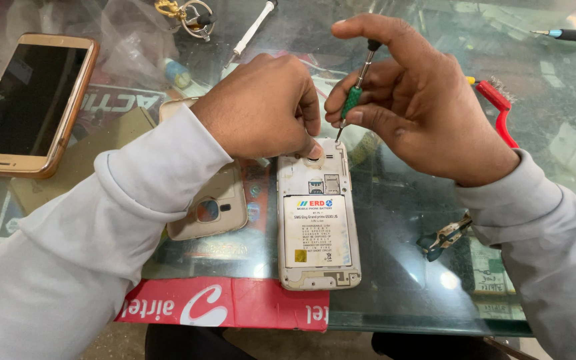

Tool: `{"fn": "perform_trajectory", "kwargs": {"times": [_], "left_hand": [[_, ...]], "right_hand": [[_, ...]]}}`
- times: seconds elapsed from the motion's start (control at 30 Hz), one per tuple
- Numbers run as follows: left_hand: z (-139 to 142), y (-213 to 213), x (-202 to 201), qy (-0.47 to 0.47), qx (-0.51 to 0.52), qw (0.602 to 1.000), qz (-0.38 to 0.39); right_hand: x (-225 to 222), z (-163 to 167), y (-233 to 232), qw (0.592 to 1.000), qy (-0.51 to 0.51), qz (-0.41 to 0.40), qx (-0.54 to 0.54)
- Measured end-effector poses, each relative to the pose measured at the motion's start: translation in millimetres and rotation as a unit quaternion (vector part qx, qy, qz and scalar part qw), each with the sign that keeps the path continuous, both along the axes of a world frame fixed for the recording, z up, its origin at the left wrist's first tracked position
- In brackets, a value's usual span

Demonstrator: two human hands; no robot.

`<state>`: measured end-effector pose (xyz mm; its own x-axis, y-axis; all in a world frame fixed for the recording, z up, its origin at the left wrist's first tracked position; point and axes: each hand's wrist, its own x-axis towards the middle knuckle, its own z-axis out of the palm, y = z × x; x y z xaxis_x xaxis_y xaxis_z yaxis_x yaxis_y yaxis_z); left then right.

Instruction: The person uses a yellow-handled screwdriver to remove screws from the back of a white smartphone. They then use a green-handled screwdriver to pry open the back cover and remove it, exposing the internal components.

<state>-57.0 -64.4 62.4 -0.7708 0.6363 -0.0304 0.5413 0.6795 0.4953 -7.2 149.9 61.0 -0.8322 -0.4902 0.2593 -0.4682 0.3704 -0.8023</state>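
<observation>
Glass forms the top of the counter [408,280], with a red printed strip along its near edge and papers showing beneath it. Largest on it is the gold phone [25,103], lying face up and dark at far left, well apart from the work. At centre lies the opened phone [318,213], face down, its battery [317,230] with a white label still seated in the bay. Its gold back cover [211,210] is already off and rests just beside it, partly under the left sleeve. The left hand [265,107] is curled, fingertips pressing the phone's top end near the camera ring to steady it. The right hand [421,100] is closed in a pinch on a small green-handled screwdriver [355,93], forefinger capping its top, the tip set at the frame's upper right corner. Judging by this, the cover stage is finished while the screws, frame and battery remain in place. A red-handled brush [498,110] lies behind the right hand.
</observation>
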Motion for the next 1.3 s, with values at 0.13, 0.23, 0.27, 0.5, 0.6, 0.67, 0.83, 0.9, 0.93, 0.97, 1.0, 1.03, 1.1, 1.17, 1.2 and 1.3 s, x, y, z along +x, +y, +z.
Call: {"fn": "perform_trajectory", "kwargs": {"times": [0.13, 0.23, 0.27, 0.5, 0.6, 0.67, 0.83, 0.9, 0.93, 0.97, 1.0, 1.03, 1.1, 1.17, 1.2, 1.3], "left_hand": [[1, 0, 0, -0.014, -0.022, 1.000, 0.011], [1, 0, 0, 0.004, 0.008, 1.000, -0.009], [1, 0, 0, 0.001, 0.002, 1.000, -0.006], [2, 1, -1, -0.012, -0.009, 1.000, 0.006], [1, 2, -2, -0.007, -0.008, 1.000, 0.005], [-1, 3, -3, -0.012, -0.011, 1.000, 0.006], [0, 2, -1, 0.001, 0.007, 1.000, -0.007], [1, 2, 0, -0.018, -0.003, 1.000, 0.004], [1, 3, 0, -0.026, -0.008, 1.000, 0.007], [2, 4, 0, -0.025, -0.010, 1.000, 0.007], [2, 4, 0, -0.024, -0.011, 1.000, 0.009], [2, 3, 1, -0.022, -0.013, 1.000, 0.013], [1, 2, 1, -0.012, -0.005, 1.000, 0.002], [1, 1, 0, -0.010, -0.001, 1.000, 0.000], [0, 1, 0, -0.014, -0.001, 1.000, 0.002], [1, 2, 0, -0.027, -0.004, 1.000, 0.008]], "right_hand": [[1, -2, 0, 0.999, -0.032, 0.028, -0.033], [-1, -6, 1, 1.000, 0.014, -0.005, -0.010], [-2, -8, 1, 0.997, 0.070, -0.029, 0.027], [-5, -23, 2, 0.983, 0.154, -0.085, 0.055], [-3, -17, 7, 0.993, 0.072, -0.058, -0.071], [-4, -2, 17, 0.985, 0.061, -0.111, -0.116], [-8, 31, 42, 0.946, 0.033, -0.249, 0.205], [-10, 29, 40, 0.883, -0.017, -0.243, 0.400], [-10, 25, 37, 0.893, 0.002, -0.215, 0.395], [-11, 21, 33, 0.901, 0.022, -0.186, 0.390], [-11, 18, 31, 0.909, 0.043, -0.154, 0.385], [-11, 19, 31, 0.905, 0.027, -0.162, 0.392], [-11, 23, 34, 0.897, -0.006, -0.176, 0.406], [-13, 30, 42, 0.852, -0.038, -0.219, 0.474], [-14, 33, 46, 0.827, -0.054, -0.241, 0.506], [-16, 28, 54, 0.755, -0.122, -0.171, 0.621]]}}
